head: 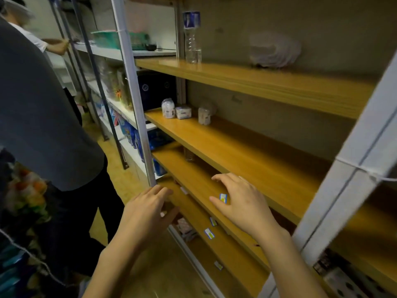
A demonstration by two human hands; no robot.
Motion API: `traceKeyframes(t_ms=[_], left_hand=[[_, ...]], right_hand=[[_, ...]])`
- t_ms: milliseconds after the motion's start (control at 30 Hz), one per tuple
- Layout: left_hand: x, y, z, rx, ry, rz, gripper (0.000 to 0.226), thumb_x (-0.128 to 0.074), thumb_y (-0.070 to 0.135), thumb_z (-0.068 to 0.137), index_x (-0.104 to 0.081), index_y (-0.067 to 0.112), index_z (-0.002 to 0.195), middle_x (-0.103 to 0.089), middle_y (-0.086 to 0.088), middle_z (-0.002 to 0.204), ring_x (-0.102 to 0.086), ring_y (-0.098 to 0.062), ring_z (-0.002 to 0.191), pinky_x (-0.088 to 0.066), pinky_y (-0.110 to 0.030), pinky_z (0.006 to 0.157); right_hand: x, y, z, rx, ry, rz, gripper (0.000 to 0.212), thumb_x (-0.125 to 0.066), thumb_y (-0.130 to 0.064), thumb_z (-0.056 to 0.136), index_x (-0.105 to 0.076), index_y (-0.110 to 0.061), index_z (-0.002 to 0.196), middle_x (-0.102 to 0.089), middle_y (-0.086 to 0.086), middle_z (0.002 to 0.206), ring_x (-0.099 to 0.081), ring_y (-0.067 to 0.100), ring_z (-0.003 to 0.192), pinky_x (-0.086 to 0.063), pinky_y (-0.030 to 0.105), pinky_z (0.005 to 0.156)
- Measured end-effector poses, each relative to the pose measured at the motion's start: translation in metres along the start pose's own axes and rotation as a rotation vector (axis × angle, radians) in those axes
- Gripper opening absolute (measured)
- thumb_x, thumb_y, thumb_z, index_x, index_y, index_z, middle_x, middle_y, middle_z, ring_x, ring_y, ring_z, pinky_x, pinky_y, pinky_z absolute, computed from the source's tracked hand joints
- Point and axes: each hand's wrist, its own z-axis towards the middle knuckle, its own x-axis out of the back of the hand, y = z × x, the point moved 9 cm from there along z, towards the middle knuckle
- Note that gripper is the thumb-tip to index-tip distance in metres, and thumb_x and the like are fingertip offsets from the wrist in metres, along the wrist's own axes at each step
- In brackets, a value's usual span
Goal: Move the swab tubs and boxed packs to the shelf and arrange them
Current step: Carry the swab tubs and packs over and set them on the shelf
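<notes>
Head view looks down along a rack of wooden shelves (247,155) on grey metal posts. Both hands are empty, with fingers spread. Left hand (148,211) rests its fingertips on the front edge of a lower shelf, near the front left post (137,100). Right hand (242,201) hovers palm down over the front edge of the shelf above that, just beside a small blue and yellow label (223,198) stuck there.

On the middle shelf, at its back left corner, stand two swab tubs and a boxed pack. Left tub (167,108) is nearest the corner, the pack (183,112) sits just beside it on the right, and the second tub (204,114) stands a little apart further right. All three look upright; their print is too blurred to read.

A water bottle (191,37) stands at the back left of the top shelf, and something pale and blurred (275,50) lies further right on that shelf. More labels dot the lower shelf edges. A person in a dark shirt (43,104) stands at the left.
</notes>
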Motion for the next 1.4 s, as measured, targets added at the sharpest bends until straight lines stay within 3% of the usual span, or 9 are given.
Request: traceKeyframes(t_ms=[333,533,700,933,1067,1133,1233,1300,1400], left_hand=[[-0.028,-0.064,0.078,-0.024,0.014,-0.115,0.044,-0.046,0.047,0.089,-0.045,0.027,0.128,-0.054,0.01,0.123,-0.051,-0.006,0.11,-0.035,-0.012,0.076],[-0.053,-0.097,0.157,-0.045,0.044,-0.155,0.044,-0.045,0.049,0.088,-0.047,0.027,0.126,-0.054,0.01,0.123,-0.051,-0.007,0.11,-0.04,-0.016,0.079],[-0.076,-0.124,0.221,-0.06,0.028,-0.148,0.043,-0.043,0.052,0.087,-0.046,0.029,0.124,-0.053,0.012,0.122,-0.05,-0.006,0.11,-0.04,-0.017,0.08],[-0.105,-0.148,0.29,-0.07,0.005,-0.17,0.044,-0.045,0.051,0.088,-0.045,0.028,0.126,-0.053,0.011,0.123,-0.049,-0.006,0.111,-0.039,-0.018,0.084],[-0.115,-0.164,0.325,-0.098,0.003,-0.191,0.045,-0.046,0.05,0.088,-0.045,0.028,0.127,-0.053,0.01,0.123,-0.049,-0.007,0.111,-0.04,-0.02,0.084],[-0.122,-0.171,0.341,-0.118,-0.005,-0.201,0.046,-0.046,0.05,0.087,-0.046,0.027,0.127,-0.053,0.009,0.123,-0.049,-0.007,0.111,-0.041,-0.021,0.084],[-0.133,-0.181,0.366,-0.164,-0.027,-0.205,0.046,-0.045,0.051,0.087,-0.045,0.027,0.127,-0.052,0.01,0.122,-0.049,-0.007,0.11,-0.042,-0.022,0.084],[-0.138,-0.185,0.382,-0.202,-0.035,-0.215,0.046,-0.046,0.051,0.087,-0.046,0.026,0.127,-0.053,0.009,0.121,-0.05,-0.009,0.107,-0.04,-0.022,0.082],[-0.143,-0.189,0.41,-0.254,-0.039,-0.219,0.047,-0.044,0.051,0.088,-0.045,0.026,0.127,-0.053,0.008,0.122,-0.05,-0.011,0.107,-0.037,-0.023,0.087]], right_hand=[[-0.043,0.006,0.115,-0.062,0.006,-0.001,0.046,-0.053,-0.046,0.087,-0.04,-0.035,0.13,-0.048,-0.013,0.13,-0.045,0.007,0.119,-0.042,0.024,0.091],[-0.064,0.036,0.202,-0.093,0.02,-0.02,0.045,-0.054,-0.046,0.087,-0.043,-0.033,0.129,-0.05,-0.012,0.128,-0.048,0.009,0.116,-0.042,0.023,0.085],[-0.078,0.063,0.278,-0.156,0.005,0.014,0.043,-0.056,-0.043,0.086,-0.044,-0.031,0.126,-0.051,-0.008,0.127,-0.049,0.013,0.115,-0.048,0.035,0.09],[-0.087,0.097,0.364,-0.229,0.059,0.009,0.048,-0.056,-0.041,0.087,-0.04,-0.028,0.131,-0.045,-0.003,0.136,-0.043,0.022,0.123,-0.041,0.039,0.092],[-0.104,0.131,0.408,-0.379,0.01,0.018,0.057,-0.051,-0.046,0.088,-0.034,-0.024,0.137,-0.043,0.006,0.138,-0.042,0.027,0.125,-0.04,0.043,0.099],[-0.108,0.143,0.428,-0.418,0.045,0.002,0.064,-0.052,-0.051,0.085,-0.029,-0.026,0.139,-0.035,0.008,0.143,-0.034,0.029,0.131,-0.036,0.046,0.104],[-0.097,0.151,0.451,-0.501,0.167,0.018,0.085,-0.06,-0.05,0.081,-0.008,-0.03,0.146,-0.008,0.006,0.155,-0.01,0.035,0.141,-0.027,0.05,0.11],[-0.104,0.157,0.462,-0.572,0.153,0.026,0.089,-0.059,-0.051,0.082,-0.002,-0.031,0.147,0.002,0.006,0.156,-0.002,0.037,0.141,-0.023,0.051,0.111],[-0.125,0.17,0.472,-0.628,0.111,0.068,0.084,-0.06,-0.053,0.08,-0.011,-0.034,0.145,-0.018,0.01,0.152,-0.027,0.037,0.135,-0.035,0.049,0.104]])
